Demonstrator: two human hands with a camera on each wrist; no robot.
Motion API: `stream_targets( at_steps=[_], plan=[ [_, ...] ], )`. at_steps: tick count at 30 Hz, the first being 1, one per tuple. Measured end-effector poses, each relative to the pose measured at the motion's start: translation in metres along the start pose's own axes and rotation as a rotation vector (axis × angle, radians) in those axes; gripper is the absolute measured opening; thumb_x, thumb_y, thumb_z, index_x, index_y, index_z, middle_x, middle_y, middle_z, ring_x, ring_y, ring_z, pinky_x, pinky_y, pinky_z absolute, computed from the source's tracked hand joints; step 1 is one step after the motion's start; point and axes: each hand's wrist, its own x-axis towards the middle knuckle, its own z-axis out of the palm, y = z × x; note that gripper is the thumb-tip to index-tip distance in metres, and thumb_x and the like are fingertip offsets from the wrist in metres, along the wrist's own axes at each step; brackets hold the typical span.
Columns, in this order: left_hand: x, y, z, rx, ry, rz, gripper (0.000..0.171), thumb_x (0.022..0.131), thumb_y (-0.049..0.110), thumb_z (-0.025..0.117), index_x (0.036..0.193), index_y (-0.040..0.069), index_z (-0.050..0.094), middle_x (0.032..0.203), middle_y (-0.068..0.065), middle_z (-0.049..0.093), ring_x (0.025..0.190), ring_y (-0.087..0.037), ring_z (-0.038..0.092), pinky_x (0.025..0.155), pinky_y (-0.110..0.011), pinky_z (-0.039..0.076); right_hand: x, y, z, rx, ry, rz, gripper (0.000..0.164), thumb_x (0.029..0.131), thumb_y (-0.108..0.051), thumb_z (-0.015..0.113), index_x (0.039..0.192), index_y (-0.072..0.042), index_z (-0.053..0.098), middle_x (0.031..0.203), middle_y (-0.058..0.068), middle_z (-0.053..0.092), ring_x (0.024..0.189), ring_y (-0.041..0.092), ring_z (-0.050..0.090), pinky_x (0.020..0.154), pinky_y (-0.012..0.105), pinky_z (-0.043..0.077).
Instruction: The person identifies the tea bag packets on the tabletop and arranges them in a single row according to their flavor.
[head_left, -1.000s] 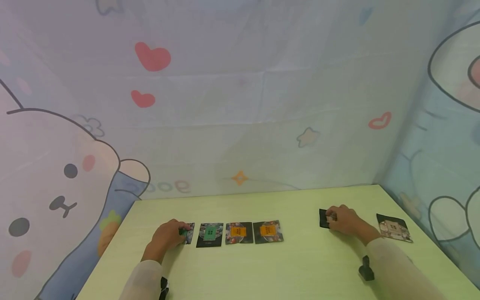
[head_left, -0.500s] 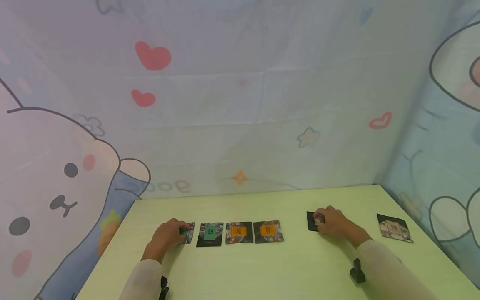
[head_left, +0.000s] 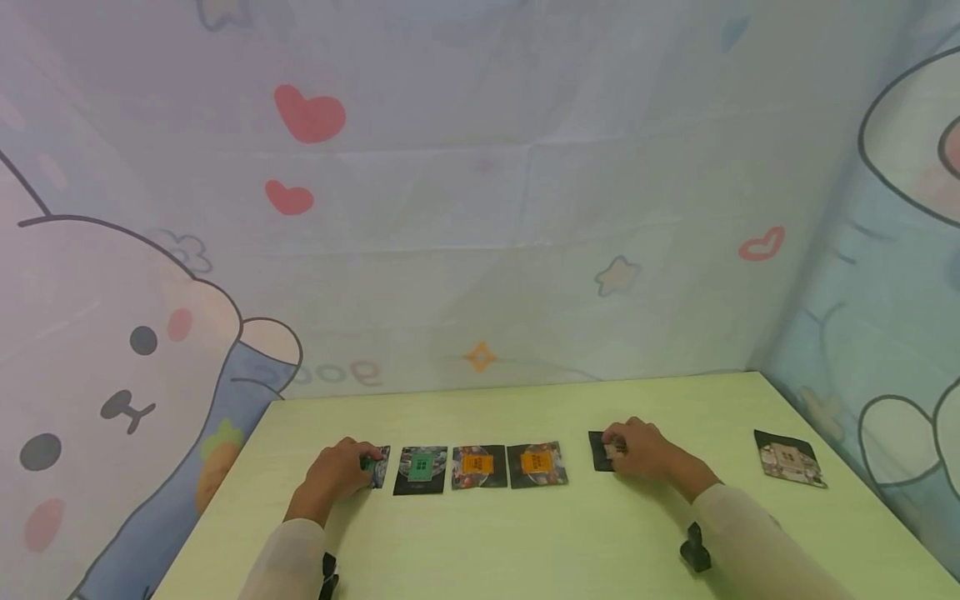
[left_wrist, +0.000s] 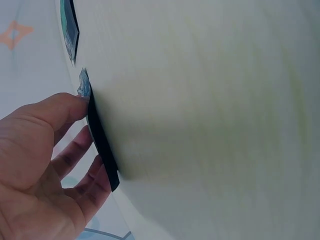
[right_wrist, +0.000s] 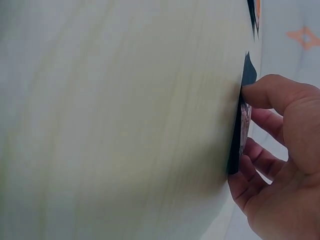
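Note:
At the left end of a row of flat packets, my left hand (head_left: 341, 471) holds a green-labelled packet (head_left: 381, 467) on the table. In the left wrist view that packet's dark edge (left_wrist: 102, 142) runs between thumb and fingertips. Farther right, my right hand (head_left: 641, 450) grips a black packet (head_left: 599, 451) with a beige label, low over the tabletop. The right wrist view has its dark side (right_wrist: 235, 145) between thumb and fingers; whether it touches the table I cannot tell. My palms and fingers hide parts of both packets.
Between my hands lie a green-labelled packet (head_left: 420, 471) and two orange-labelled ones, the left (head_left: 478, 465) and the right (head_left: 537, 464). Another beige-labelled packet (head_left: 790, 458) lies near the right edge of the table (head_left: 525, 550). A printed cloth (head_left: 480, 208) hangs behind.
My right hand has moved left with the beige-labelled packet, closer to the row. My left hand and the other packets have stayed where they were.

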Motion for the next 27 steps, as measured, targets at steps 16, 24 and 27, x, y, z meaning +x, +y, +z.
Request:
stream_targets(
  at_steps=[16,24,27],
  plan=[
    [0.001,-0.002,0.002,-0.026,-0.015,-0.031,0.034,0.086,0.010,0.073,0.119,0.018,0.073,0.127,-0.021,0.063,0.112,-0.051,0.058,0.098,-0.064,0.049,0.004,-0.021,0.010,0.017,-0.026,-0.023,0.036,0.081,-0.015,0.069,0.117,-0.015,0.069,0.114,0.010,0.060,0.104,0.029,0.053,0.089,0.050,0.047],
    [-0.001,-0.001,0.001,-0.031,-0.011,-0.024,0.033,0.085,0.010,0.074,0.118,0.018,0.074,0.126,-0.021,0.063,0.113,-0.052,0.058,0.099,-0.065,0.048,0.009,-0.028,0.019,0.020,-0.050,-0.024,0.037,0.081,-0.014,0.070,0.117,-0.020,0.069,0.114,0.007,0.059,0.105,0.027,0.052,0.090,0.048,0.048],
    [-0.002,0.000,0.001,-0.040,-0.007,-0.019,0.032,0.086,0.010,0.074,0.117,0.019,0.074,0.125,-0.021,0.063,0.112,-0.052,0.058,0.098,-0.064,0.048,0.010,-0.030,0.019,0.012,-0.056,-0.021,0.039,0.079,-0.013,0.072,0.117,-0.020,0.069,0.115,0.007,0.060,0.105,0.026,0.051,0.090,0.047,0.047]
  ],
)
